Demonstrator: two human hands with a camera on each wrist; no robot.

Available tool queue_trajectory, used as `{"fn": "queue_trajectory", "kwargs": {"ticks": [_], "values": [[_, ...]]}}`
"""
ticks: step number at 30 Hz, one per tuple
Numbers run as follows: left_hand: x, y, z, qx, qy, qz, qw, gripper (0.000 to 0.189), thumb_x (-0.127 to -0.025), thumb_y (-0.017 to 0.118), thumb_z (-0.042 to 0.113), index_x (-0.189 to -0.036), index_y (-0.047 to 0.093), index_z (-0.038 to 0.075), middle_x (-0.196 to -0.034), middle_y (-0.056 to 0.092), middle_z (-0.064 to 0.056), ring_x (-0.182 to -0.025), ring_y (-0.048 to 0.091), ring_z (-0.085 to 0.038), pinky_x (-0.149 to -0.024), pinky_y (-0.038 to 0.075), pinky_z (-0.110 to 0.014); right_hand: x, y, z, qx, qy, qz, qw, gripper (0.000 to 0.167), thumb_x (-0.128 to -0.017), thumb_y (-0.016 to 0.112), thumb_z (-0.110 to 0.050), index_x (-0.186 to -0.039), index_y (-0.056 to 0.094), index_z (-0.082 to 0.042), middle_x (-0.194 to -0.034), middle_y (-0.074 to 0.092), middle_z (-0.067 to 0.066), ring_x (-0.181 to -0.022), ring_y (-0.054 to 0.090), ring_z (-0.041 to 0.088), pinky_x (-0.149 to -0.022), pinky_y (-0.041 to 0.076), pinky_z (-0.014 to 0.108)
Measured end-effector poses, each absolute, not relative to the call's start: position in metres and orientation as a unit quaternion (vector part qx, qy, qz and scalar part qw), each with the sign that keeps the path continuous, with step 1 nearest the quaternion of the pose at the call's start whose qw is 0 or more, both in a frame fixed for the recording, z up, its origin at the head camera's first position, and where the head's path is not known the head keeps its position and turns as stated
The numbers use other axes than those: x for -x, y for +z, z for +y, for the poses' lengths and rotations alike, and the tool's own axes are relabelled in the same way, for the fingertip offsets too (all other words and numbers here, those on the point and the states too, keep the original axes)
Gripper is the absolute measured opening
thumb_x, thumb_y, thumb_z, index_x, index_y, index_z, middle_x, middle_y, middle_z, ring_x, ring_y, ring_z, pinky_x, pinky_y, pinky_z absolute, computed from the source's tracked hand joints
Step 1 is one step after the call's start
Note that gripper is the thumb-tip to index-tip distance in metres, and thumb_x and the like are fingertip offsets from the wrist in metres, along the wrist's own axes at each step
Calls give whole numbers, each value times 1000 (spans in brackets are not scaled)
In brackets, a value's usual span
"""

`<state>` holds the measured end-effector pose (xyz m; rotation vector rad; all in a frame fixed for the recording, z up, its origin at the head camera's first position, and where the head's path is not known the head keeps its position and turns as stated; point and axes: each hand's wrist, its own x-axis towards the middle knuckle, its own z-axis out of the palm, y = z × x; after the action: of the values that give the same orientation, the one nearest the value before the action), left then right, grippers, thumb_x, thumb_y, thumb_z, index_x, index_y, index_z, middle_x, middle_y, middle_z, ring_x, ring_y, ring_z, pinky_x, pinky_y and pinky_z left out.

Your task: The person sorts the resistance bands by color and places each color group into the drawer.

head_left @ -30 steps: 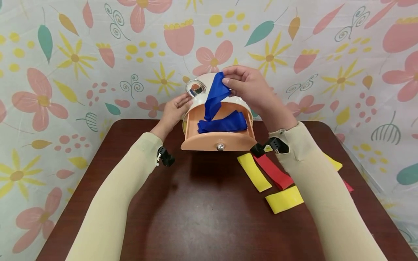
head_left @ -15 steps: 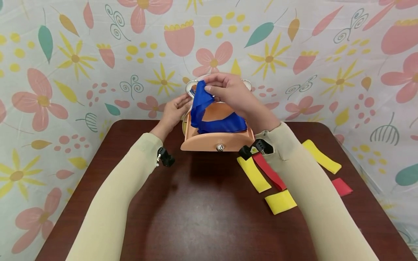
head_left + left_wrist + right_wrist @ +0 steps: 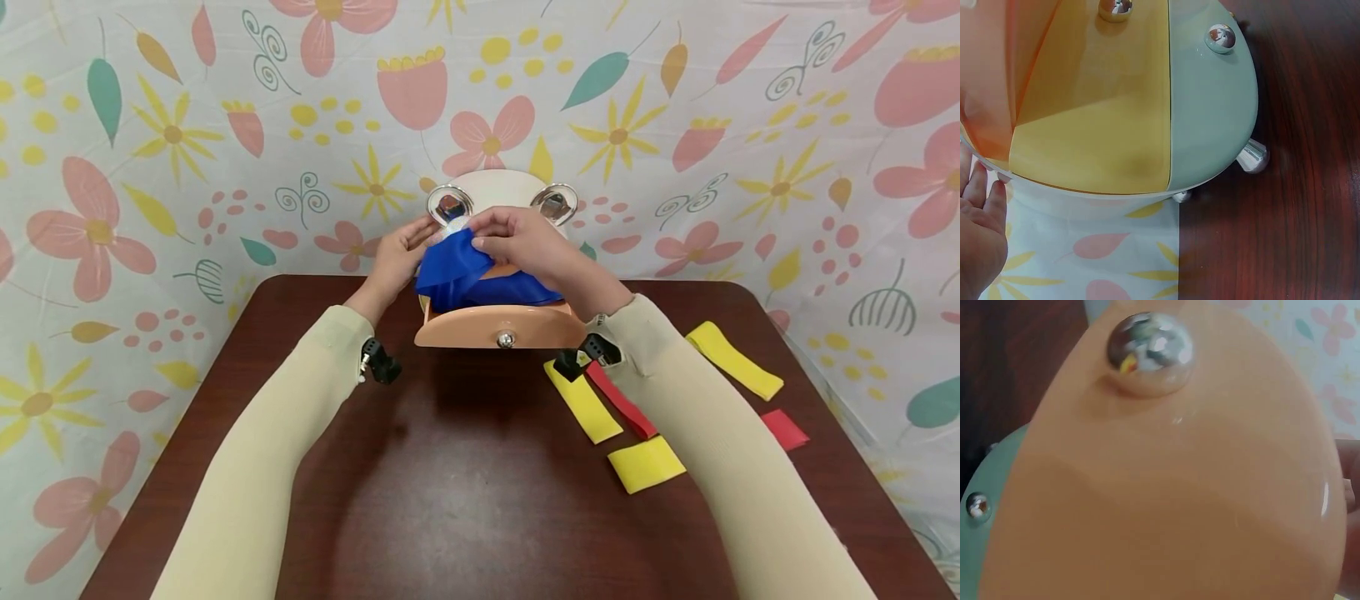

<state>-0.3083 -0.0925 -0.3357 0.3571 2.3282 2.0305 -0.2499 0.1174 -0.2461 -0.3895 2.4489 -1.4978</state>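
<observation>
A small white cabinet [image 3: 501,185] with two round silver ear-like pieces stands at the back of the table. Its top orange drawer [image 3: 468,327], with a silver knob, is pulled out. My right hand [image 3: 531,242] pinches a blue ribbon [image 3: 448,265] over the drawer's left part. Another blue ribbon [image 3: 517,290] lies inside, partly covered by the hand and the held one. My left hand [image 3: 396,257] touches the cabinet's left side, fingertips at its rim in the left wrist view. Only an edge of the right hand [image 3: 1352,515] shows past the drawer front in the right wrist view.
Below the orange drawer are a yellow drawer [image 3: 1097,144] and a green drawer [image 3: 1210,106], both pushed in. Right of the cabinet lie several yellow strips [image 3: 585,404] and red strips [image 3: 786,429], some partly under the right forearm. A patterned curtain [image 3: 247,100] hangs behind.
My right hand has moved left and down, lowering the blue ribbon from above the drawer to its left end. The left hand stays at the cabinet's side.
</observation>
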Motion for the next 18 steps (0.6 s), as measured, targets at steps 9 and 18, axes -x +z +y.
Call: {"fn": "queue_trajectory", "kwargs": {"ticks": [9,18], "values": [[307,-336,-94,-126,628,768,10,53,-106,57,19,-156,43,6,-156,51,-17,-148,47,-27,-123,41,-41,254,-254,132,125,-512,844,99,30,-105,55,-9,-134,61,-1,-127,68,17,-87,63,9,-86,64,38],[305,-333,-97,-126,624,771,5,53,-106,57,20,-156,43,6,-155,51,-17,-149,46,-25,-123,41,-40,258,-259,146,106,-495,859,80,31,-106,53,-10,-135,60,-1,-125,66,17,-79,56,8,-71,51,17]]}}
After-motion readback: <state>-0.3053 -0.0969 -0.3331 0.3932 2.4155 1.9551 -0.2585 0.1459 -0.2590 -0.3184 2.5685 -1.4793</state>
